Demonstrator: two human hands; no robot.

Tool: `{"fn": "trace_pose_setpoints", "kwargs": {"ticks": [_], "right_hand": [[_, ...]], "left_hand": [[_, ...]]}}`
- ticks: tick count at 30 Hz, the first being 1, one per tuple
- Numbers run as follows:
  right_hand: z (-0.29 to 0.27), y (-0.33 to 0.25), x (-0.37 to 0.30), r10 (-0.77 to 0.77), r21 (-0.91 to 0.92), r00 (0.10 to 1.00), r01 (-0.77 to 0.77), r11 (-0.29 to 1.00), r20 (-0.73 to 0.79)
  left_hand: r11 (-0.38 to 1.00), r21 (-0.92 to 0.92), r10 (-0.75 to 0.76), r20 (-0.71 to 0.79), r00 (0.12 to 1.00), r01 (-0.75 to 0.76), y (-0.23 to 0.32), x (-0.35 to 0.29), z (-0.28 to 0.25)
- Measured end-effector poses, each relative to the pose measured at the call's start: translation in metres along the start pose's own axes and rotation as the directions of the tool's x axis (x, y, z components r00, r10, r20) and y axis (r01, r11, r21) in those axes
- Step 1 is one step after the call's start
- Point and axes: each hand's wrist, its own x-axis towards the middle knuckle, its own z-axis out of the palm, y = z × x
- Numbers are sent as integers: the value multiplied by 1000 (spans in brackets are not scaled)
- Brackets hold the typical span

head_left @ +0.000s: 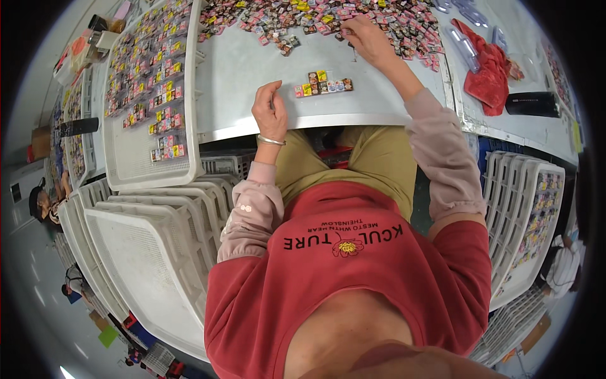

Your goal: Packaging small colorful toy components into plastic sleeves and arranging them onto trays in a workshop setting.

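The right hand (366, 39) reaches to about twelve o'clock of the pale grey tabletop (246, 82), its fingertips (346, 31) pinched together at the near edge of the wide heap of small colourful square packets (328, 16); the grip looks closed on one packet there, though the piece itself is too small to make out. The left hand (270, 110) hovers near the tabletop's front edge at roughly ten o'clock of the person's lap, fingers curled loosely inward with nothing visibly held, a thin silver bangle (271, 141) at the wrist. Between the two hands, just toward one o'clock of the left hand, lies a short neat row of sorted colourful packets (323, 84), touching one another and well apart from the heap. At nine o'clock a white perforated plastic tray (136, 158) carries packets lined up in columns, and a stack of similar white trays (151, 240) sits below it at eight o'clock. At two o'clock a crumpled red cloth (486, 69) lies on the tabletop, with a black rectangular case (531, 103) just beside it
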Motion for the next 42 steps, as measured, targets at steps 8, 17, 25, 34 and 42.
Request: {"fn": "trace_pose_setpoints", "kwargs": {"ticks": [8,17,25,34,42], "right_hand": [[1,-28,-23,-180,293,874,45,955,452],[-5,-13,-35,7,413,938,-160,896,348],[-5,-29,-46,49,229,935,-136,964,350],[-5,-42,-45,128,292,922,-244,925,364],[5,-28,-44,274,506,867,-471,723,416]], "left_hand": [[991,114,58,76,995,-67,3,-1,5],[974,178,124,90,988,-138,6,-2,5],[879,303,292,269,918,-369,33,-8,15],[832,317,323,391,862,-456,36,-16,26],[842,305,322,378,868,-445,39,-16,29]]}}
